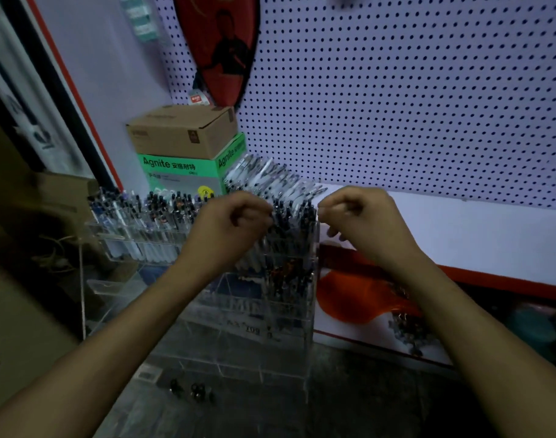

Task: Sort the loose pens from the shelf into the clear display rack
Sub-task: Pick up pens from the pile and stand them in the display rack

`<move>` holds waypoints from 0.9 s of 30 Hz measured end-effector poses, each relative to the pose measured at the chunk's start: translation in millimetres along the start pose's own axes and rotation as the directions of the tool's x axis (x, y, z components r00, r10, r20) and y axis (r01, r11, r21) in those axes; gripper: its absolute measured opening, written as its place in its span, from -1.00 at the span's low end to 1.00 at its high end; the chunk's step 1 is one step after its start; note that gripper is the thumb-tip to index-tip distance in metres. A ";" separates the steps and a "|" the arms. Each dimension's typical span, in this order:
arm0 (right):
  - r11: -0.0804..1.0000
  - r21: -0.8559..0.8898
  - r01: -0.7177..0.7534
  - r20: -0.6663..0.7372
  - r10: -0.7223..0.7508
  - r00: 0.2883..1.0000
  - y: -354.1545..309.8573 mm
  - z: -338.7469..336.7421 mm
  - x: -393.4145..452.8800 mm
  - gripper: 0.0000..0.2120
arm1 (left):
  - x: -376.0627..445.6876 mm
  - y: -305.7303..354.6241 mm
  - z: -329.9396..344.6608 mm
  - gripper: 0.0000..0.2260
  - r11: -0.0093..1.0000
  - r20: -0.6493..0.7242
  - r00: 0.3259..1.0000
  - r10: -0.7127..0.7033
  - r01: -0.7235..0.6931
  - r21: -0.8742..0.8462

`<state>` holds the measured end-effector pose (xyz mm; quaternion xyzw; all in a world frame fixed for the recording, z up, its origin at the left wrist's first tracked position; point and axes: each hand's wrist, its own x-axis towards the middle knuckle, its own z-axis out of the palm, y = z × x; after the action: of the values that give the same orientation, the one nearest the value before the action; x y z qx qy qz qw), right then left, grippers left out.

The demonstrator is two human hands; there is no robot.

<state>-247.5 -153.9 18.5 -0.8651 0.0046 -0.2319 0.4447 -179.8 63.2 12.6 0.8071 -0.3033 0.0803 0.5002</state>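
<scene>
A tall clear display rack (289, 314) stands in front of me, its top tier packed with dark-capped pens (290, 216). Behind it, loose white pens (264, 177) lie piled on the white shelf (459, 229). My left hand (232, 222) is curled at the left of the top tier, its fingertips round the tops of the pens there. My right hand (362, 216) is curled at the rack's top right corner, thumb and forefinger pinched together at the wall's edge. What it pinches is too dark to make out.
A second clear rack (134, 222) full of pens stands to the left. A brown carton (181, 131) sits on a green box (181, 172) at the back left. Pegboard (396, 105) backs the shelf. A red and white poster (365, 298) leans below the shelf.
</scene>
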 end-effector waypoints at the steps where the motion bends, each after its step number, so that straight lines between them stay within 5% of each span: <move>1: 0.996 0.066 -0.051 -0.027 0.053 0.998 2.8 -4.9 6.9 -0.93 | 10.4 7.5 1.6 -0.88 1.000 -0.003 1.000 0.010 -0.010 -0.021; 7: 0.981 0.027 -0.193 -0.059 0.194 0.979 49.4 -8.4 57.9 -0.89 | 94.1 23.0 30.1 -0.97 0.991 0.079 0.993 -0.093 0.100 -0.087; 11: 0.958 -0.218 -0.187 0.008 0.194 0.981 97.5 13.2 93.2 -0.80 | 149.9 5.3 61.8 -0.95 0.975 0.280 0.937 -0.208 0.174 0.139; 18: 0.916 -0.380 -0.132 0.244 0.237 0.940 144.3 39.3 124.7 -0.60 | 215.3 -37.2 119.8 -0.89 0.815 0.459 0.828 -0.321 -0.006 0.580; 21: 0.892 -0.411 -0.188 0.152 0.271 0.951 151.5 35.7 129.4 -0.80 | 226.4 -55.7 140.8 -0.88 0.704 0.439 0.852 -0.286 -0.125 0.700; 25: 0.831 -0.509 -0.224 0.027 0.275 0.961 162.9 24.4 132.3 -0.80 | 230.6 -75.1 151.9 -0.97 0.578 0.442 0.865 -0.238 -0.240 0.780; 27: 0.818 -0.522 -0.241 0.009 0.288 0.958 166.3 20.7 132.9 -0.82 | 231.0 -80.4 152.6 -0.84 0.545 0.440 0.864 -0.246 -0.253 0.800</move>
<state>-87.5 -267.0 -67.3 -0.9525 0.1673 -0.1202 0.2245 25.0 -136.7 -22.6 0.9363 -0.3484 0.0023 -0.0448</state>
